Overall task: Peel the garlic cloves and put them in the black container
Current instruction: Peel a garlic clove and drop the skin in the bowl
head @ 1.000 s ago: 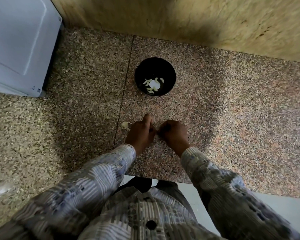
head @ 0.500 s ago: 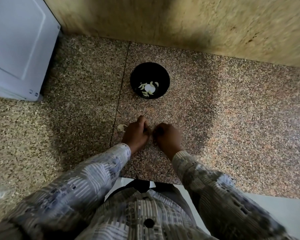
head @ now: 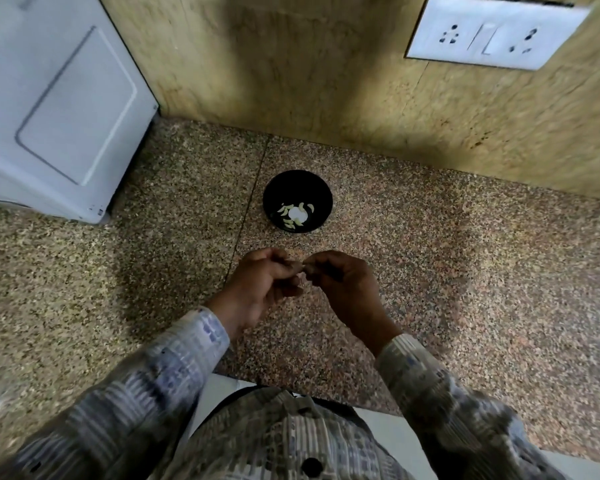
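Both hands are held up over the speckled stone counter point(head: 465, 271), fingertips meeting in the middle. The left hand point(head: 260, 285) has its fingers curled inward, thumb and forefinger drawn together at the tips. The right hand point(head: 340, 285) faces it with its fingers bunched and curled, and its tips touch the left hand's tips. Pinched between the two sets of fingertips is a garlic clove point(head: 302, 271) — only a small pale sliver of it shows, the rest hidden by the fingers and blurred, so whether its skin is on cannot be told. Just beyond the fingertips, away from the body, the black container point(head: 298, 183) stands on the counter, apart from both hands. Inside it lie several peeled cloves point(head: 288, 221), pale and curved, gathered round a bright round patch on its floor. Beyond the container, further from the fingers, rises a yellowish stone wall point(head: 291, 81), with a white socket plate point(head: 492, 32) high on it, well off to the right hand's side. Far out past the left hand's knuckles sits a white appliance point(head: 59, 109) on the counter. Behind the fingers, toward the body, both wrists run into patterned shirt sleeves point(head: 174, 368) — blurred at the edges.
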Tool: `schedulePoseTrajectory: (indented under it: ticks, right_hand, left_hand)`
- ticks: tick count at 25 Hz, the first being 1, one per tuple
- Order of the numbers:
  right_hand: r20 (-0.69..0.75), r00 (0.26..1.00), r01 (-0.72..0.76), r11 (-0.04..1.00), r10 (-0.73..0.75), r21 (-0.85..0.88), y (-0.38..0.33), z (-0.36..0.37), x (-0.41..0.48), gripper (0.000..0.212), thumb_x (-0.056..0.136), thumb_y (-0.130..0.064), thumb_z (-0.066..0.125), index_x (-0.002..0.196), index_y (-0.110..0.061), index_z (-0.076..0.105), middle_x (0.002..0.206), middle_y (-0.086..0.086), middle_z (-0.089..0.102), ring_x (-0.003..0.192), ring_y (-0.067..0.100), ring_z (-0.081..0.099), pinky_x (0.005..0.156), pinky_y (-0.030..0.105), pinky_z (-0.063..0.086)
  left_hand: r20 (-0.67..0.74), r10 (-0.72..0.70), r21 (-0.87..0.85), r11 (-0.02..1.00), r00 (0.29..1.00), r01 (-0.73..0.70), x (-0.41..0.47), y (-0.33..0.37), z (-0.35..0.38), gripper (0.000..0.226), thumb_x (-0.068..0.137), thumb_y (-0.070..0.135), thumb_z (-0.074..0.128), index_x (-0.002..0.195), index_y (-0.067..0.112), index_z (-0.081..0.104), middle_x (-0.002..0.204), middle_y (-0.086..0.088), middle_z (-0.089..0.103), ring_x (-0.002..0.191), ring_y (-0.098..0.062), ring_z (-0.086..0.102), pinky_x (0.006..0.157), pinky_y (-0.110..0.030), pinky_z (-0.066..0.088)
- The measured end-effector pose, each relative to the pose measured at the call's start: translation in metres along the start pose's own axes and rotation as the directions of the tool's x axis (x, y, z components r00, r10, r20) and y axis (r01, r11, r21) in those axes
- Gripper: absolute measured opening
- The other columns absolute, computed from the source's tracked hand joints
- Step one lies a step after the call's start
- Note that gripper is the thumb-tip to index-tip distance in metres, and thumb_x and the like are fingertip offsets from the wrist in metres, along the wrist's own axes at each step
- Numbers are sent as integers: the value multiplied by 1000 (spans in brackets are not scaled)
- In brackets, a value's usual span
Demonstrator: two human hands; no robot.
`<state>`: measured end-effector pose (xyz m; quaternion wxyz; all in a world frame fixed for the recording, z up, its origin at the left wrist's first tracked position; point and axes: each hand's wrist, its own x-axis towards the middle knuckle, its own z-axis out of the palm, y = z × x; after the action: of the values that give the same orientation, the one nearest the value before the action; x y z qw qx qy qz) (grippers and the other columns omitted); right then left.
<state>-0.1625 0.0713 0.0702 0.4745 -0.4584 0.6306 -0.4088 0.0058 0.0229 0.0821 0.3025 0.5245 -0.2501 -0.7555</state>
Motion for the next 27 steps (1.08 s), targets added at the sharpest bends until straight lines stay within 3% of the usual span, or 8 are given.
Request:
schedulePoseTrajectory:
  ticks: [2,5,11,14,18,19,23,27]
  right_hand:
    - [17,999,34,992,-37,123,-17,-10,1,16,92,-4,74,95,-19,78,90,9,77,81,20,71,78,39,61]
    - [164,986,-73,878,-7,473,-41,-25,-2,15,93,-4,70,106,2,73,103,26,73,95,33,68,90,49,57]
    - [248,967,-132,731,-52,670,-78,-47,-23,22,89,-5,67,107,7,70,103,23,71,99,37,67,98,52,54]
    - [283,956,-141,731,-73,667,-88,-60,-34,13,86,-7,68,93,-7,79,95,14,76,94,29,72,89,42,60]
    - [343,938,-173,800,-44,575,-93,-75,-44,13,86,-10,71,96,-7,79,96,13,77,86,22,71,81,36,60]
    - [363,931,-187,807,-36,561,-95,-78,-46,15,88,-8,71,100,-3,77,97,15,76,85,22,70,80,35,61]
    - [428,903,-223,833,-19,507,-107,-88,-54,25,95,-4,66,113,13,69,97,23,73,85,23,71,78,33,61]
    - [350,934,-95,894,-72,438,-114,-89,-65,15,95,-1,65,104,10,73,92,25,73,80,22,71,73,32,62]
  left_hand:
    - [55,-11,-149,989,998,19,-14,13,9,21,88,-5,67,98,10,56,82,-12,67,69,-21,68,64,-37,62]
    - [70,151,-181,974,986,-136,-39,23,31,20,82,2,71,89,14,58,81,-7,69,71,-17,69,69,-36,62]
    - [-74,498,48,867,864,-496,-84,28,72,19,90,-3,70,88,13,61,89,-13,74,81,-23,73,77,-39,62]
    - [-70,684,335,702,726,-628,-101,25,87,15,90,3,74,95,18,76,92,-4,78,89,-21,76,80,-38,62]
    - [56,865,681,332,499,-653,-116,22,86,15,89,9,78,99,19,81,94,11,75,89,-7,72,76,-21,55]
    - [55,874,692,316,483,-650,-119,20,86,14,88,10,79,97,20,82,93,10,75,88,-10,72,75,-24,56]
    - [-34,824,577,477,565,-663,-131,13,92,13,90,8,76,94,20,80,89,3,77,84,-22,72,79,-48,60]
    - [-28,845,577,450,534,-682,-143,6,96,14,89,6,77,97,17,80,93,3,78,88,-23,74,84,-50,60]
